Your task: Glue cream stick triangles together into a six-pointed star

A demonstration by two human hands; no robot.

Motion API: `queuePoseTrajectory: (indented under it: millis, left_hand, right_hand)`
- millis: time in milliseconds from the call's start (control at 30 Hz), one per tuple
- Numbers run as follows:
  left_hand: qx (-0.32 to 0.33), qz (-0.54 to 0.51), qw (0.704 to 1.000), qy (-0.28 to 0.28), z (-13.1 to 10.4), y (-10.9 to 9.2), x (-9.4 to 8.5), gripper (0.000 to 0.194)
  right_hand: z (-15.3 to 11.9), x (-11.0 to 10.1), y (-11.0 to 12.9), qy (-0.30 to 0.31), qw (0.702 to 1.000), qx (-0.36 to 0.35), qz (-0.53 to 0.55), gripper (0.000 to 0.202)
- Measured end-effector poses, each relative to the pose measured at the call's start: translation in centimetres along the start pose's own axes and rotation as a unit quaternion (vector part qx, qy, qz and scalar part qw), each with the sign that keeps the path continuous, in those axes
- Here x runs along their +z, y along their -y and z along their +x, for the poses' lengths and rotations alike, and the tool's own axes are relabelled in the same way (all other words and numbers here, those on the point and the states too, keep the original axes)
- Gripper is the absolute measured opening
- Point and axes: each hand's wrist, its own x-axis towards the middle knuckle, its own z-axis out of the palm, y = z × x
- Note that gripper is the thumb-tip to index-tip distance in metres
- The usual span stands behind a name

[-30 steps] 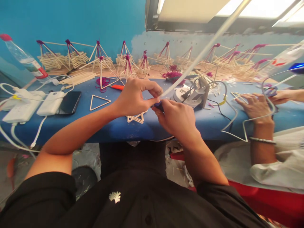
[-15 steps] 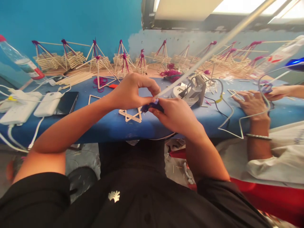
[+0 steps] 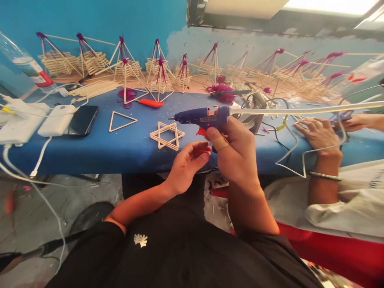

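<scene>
My right hand (image 3: 235, 150) is wrapped round the handle of a blue hot glue gun (image 3: 201, 117) with a red trigger. The nozzle points left, above a six-pointed star of thin wooden sticks (image 3: 167, 136). From the rear of the gun a long pale glue stick (image 3: 300, 111) runs to the right. My left hand (image 3: 189, 166) is just below the gun, fingers loosely bent and apart, with nothing visible in it. A single stick triangle (image 3: 121, 121) lies flat on the blue table (image 3: 135, 150), left of the star.
Along the back stand several stick models (image 3: 121, 60) with purple yarn tops. An orange-handled tool (image 3: 151, 103), loose sticks (image 3: 94, 89), a phone (image 3: 85, 121) and a power strip (image 3: 22, 122) lie leftward. At right, a co-worker's hand (image 3: 319, 136) rests near cables.
The glue gun has turned level, its nozzle now above the star. My left hand has dropped away from the gun's rear, towards me, uncovering the star and the triangle.
</scene>
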Motion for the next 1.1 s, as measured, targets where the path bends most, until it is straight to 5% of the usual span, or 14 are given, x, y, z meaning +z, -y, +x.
queuePoseTrajectory:
  millis: [267,433,567,767,1100]
  left_hand:
    - [0.024,-0.063,0.998,-0.003,0.5,2.4,1.1,0.046]
    - [0.025,-0.063,0.997,0.039,-0.1,2.1,0.6,0.035]
    - [0.035,-0.053,0.997,0.044,-0.5,1.5,0.6,0.031]
    - [0.065,0.029,0.996,0.048,-0.7,0.9,0.2,0.03]
    - [0.055,0.111,0.991,0.05,-0.9,0.7,-0.9,0.037]
  right_hand:
    - [-3.3,1.0,0.2,-0.044,0.985,0.04,0.163,0.025]
    - [-2.5,1.1,-0.5,-0.223,0.916,-0.021,0.333,0.03]
    - [-1.9,1.1,-0.9,-0.24,0.892,-0.038,0.382,0.019]
    - [-2.3,1.2,-1.4,-0.282,0.904,-0.058,0.315,0.01]
    - [-2.6,1.1,-0.6,-0.282,0.942,-0.001,0.181,0.043]
